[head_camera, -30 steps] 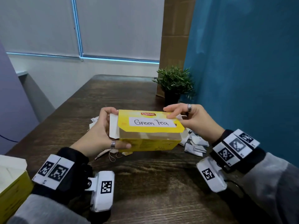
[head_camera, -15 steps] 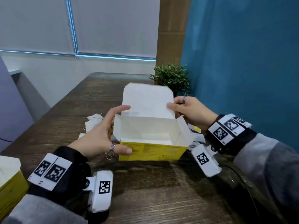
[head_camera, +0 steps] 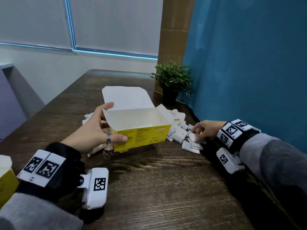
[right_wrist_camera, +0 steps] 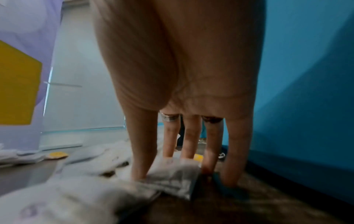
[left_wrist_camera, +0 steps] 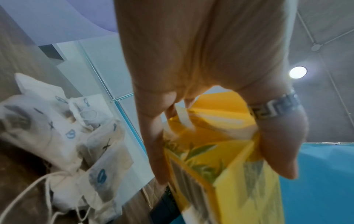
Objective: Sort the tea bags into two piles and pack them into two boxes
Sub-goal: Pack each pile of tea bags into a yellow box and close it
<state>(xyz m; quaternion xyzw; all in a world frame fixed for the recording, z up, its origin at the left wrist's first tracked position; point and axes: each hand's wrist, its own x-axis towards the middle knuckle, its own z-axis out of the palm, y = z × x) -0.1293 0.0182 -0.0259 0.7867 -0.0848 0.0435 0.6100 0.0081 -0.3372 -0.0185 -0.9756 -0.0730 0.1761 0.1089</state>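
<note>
A yellow tea box (head_camera: 146, 135) stands open on the table, lid flap up, nothing visible inside. My left hand (head_camera: 114, 123) grips its left end, thumb on the yellow front, fingers at the back; the left wrist view shows the same hold on the box (left_wrist_camera: 239, 197). Loose white tea bags (head_camera: 177, 130) lie in a heap to the right of the box. Another pile (head_camera: 90, 118) sits behind my left hand, its bags (left_wrist_camera: 57, 136) marked with blue and dark signs. At the near right edge of the heap my right hand (head_camera: 196, 135) pinches a tea bag (right_wrist_camera: 172, 171) between thumb and fingers.
A second yellow box (head_camera: 6, 181) sits at the near left edge of the dark wooden table (head_camera: 157, 180). A small potted plant (head_camera: 172, 80) stands at the back right against the blue wall (head_camera: 249, 80), which runs close along the right side.
The box was closed, then its lid went up. My right hand has left the lid and dropped to the tea bags on the right. The left hand keeps its hold.
</note>
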